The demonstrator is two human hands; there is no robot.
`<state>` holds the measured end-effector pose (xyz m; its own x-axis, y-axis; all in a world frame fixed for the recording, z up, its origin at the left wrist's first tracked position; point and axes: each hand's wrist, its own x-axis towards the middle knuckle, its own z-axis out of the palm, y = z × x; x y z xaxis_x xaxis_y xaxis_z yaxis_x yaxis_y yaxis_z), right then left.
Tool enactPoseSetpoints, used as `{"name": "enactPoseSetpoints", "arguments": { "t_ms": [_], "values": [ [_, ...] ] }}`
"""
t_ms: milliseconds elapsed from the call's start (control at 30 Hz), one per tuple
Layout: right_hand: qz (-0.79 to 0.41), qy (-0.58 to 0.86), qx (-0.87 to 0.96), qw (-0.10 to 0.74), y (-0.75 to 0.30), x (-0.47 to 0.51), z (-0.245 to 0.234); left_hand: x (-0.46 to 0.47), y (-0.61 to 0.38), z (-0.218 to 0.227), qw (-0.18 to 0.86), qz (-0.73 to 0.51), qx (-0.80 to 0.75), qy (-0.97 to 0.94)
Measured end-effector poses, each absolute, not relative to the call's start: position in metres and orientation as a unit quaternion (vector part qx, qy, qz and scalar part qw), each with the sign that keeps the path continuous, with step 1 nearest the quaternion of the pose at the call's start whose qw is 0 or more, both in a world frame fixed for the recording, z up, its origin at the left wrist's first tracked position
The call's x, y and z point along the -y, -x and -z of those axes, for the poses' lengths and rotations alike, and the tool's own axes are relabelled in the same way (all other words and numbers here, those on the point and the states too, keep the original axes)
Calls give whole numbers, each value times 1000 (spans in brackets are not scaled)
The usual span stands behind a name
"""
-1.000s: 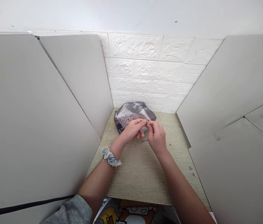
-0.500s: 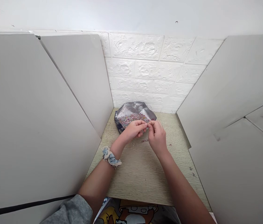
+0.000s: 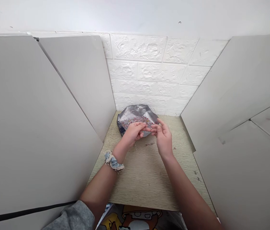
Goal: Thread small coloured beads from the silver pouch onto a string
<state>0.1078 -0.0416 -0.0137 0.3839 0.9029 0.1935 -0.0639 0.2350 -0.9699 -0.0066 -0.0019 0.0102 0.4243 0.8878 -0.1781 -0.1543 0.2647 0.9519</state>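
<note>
A silver foil bag (image 3: 135, 112) lies open at the back of the wooden table (image 3: 144, 172), with several tiny coloured beads (image 3: 131, 121) showing in its mouth. My left hand (image 3: 133, 133) hovers just in front of the bag, fingers curled and pinched. My right hand (image 3: 163, 137) meets it fingertip to fingertip, thumb and forefinger pinched, other fingers raised. What the fingertips hold is too small to make out. A few beads (image 3: 149, 144) lie on the table below the hands. A blue scrunchie (image 3: 113, 161) sits on my left wrist.
Grey panels close in the left side (image 3: 41, 121) and the right side (image 3: 240, 111) of the narrow table. A white brick-pattern wall (image 3: 154, 73) stands behind. A cartoon-printed bag (image 3: 139, 218) shows at the near table edge. Small screws (image 3: 196, 175) lie at the right.
Both hands have risen slightly and moved toward the bag. The right hand's outer fingers have spread upward while the pinch stays joined with the left fingertips.
</note>
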Motion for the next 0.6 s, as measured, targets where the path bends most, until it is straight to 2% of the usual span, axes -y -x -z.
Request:
{"name": "enactPoseSetpoints", "arguments": {
  "t_ms": [67,133,300,467,600],
  "values": [
    [-270,514,491,649,-105,46,12,2,7,-10,701,-374,-385,-470],
    [-207,521,574,597,-103,49,12,3,7,-10,710,-362,-372,-476],
    [-141,555,665,480,-102,44,21,5,5,-9,697,-367,-364,-498],
    [-124,543,674,485,-106,42,22,5,4,-9,679,-375,-384,-501],
    [-167,532,663,500,-106,44,19,5,4,-8,659,-369,-393,-525]
  ]
}}
